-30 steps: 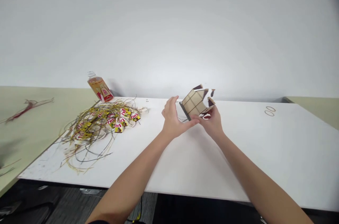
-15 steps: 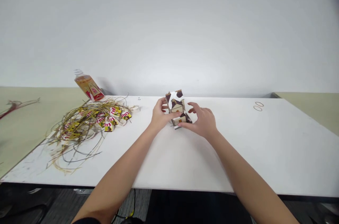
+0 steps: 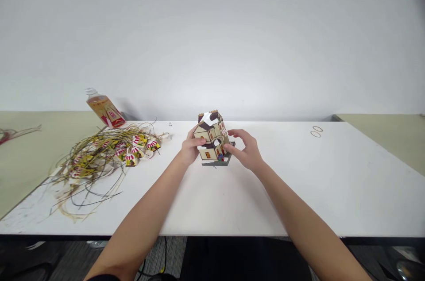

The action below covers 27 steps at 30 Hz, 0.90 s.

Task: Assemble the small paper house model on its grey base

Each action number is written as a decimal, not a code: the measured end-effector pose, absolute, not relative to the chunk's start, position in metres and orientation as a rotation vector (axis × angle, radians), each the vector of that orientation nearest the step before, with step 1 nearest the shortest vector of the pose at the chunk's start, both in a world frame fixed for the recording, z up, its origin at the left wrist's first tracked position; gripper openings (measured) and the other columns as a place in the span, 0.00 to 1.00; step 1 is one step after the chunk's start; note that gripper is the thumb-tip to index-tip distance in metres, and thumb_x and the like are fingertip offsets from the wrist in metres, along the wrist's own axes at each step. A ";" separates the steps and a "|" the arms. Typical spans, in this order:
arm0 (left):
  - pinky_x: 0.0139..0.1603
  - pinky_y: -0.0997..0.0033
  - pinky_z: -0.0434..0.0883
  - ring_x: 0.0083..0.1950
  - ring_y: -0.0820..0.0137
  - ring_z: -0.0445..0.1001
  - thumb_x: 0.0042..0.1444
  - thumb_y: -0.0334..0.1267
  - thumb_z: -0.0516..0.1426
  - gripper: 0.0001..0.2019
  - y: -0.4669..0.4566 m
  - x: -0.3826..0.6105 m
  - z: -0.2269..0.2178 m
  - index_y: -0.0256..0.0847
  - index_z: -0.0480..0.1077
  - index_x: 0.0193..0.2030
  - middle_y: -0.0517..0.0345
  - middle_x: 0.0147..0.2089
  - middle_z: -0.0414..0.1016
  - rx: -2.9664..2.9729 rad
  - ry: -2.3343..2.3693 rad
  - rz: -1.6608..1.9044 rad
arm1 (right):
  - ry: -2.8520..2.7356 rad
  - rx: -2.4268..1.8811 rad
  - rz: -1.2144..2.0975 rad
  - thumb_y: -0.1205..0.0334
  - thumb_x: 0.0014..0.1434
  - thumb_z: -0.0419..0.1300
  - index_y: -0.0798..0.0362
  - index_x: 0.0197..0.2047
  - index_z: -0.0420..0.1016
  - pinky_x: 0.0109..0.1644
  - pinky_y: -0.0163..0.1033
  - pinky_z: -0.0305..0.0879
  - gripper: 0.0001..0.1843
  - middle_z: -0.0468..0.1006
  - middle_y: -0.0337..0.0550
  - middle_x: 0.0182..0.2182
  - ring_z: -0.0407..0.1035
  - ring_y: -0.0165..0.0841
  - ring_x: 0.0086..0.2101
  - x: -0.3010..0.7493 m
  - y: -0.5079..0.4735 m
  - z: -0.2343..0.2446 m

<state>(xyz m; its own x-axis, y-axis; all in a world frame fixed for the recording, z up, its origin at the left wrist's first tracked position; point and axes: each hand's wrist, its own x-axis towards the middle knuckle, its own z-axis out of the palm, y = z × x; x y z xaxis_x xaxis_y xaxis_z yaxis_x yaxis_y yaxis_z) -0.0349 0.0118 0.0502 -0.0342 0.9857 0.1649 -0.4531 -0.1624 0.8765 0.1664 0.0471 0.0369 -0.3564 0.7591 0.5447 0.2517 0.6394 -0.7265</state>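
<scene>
A small model house (image 3: 210,136) with cream walls, dark brown roofs and white snow-like patches stands tilted on a thin grey base above the middle of the white table. My left hand (image 3: 190,147) is closed around its left side, thumb across the front wall and the other fingers hidden behind. At the right side, my right hand (image 3: 247,150) has its thumb tip against or just before the house's corner. The curved fingers of that hand are apart from the thumb, and a gap shows between them and the wall.
On the left of the white table (image 3: 318,183) lies a tangled heap of dark and yellowish strands (image 3: 99,152) with several small red-striped pieces (image 3: 131,159). Behind it leans a bottle of amber drink (image 3: 106,108). Two thin rings (image 3: 315,134) lie toward the back right.
The house has turned, so its right side wall and a coloured detail by the base now show. Both hands have shifted slightly left in view. My left hand has kept its hold.
</scene>
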 end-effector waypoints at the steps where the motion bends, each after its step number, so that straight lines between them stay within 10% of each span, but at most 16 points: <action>1: 0.52 0.48 0.73 0.49 0.48 0.77 0.32 0.35 0.66 0.27 0.012 -0.035 0.049 0.37 0.73 0.45 0.49 0.42 0.81 0.971 0.767 1.516 | -1.923 -0.799 0.664 0.44 0.55 0.64 0.49 0.47 0.74 0.53 0.48 0.68 0.21 0.78 0.44 0.45 0.72 0.39 0.45 0.166 0.047 0.037; 27: 0.55 0.49 0.72 0.49 0.49 0.78 0.30 0.35 0.70 0.33 0.017 -0.042 0.040 0.40 0.72 0.50 0.51 0.43 0.80 1.049 0.796 1.436 | -2.109 -0.882 0.531 0.50 0.66 0.50 0.50 0.49 0.66 0.56 0.49 0.58 0.15 0.74 0.46 0.47 0.65 0.39 0.46 0.161 0.046 0.030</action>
<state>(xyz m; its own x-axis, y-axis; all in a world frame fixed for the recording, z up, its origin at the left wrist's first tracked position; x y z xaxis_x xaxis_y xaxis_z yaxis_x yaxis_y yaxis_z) -0.0420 0.0174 0.0404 0.0283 0.9862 0.1632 -0.3838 -0.1400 0.9128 0.1614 0.0463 0.0303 -0.4602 0.7356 0.4971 0.4125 0.6730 -0.6140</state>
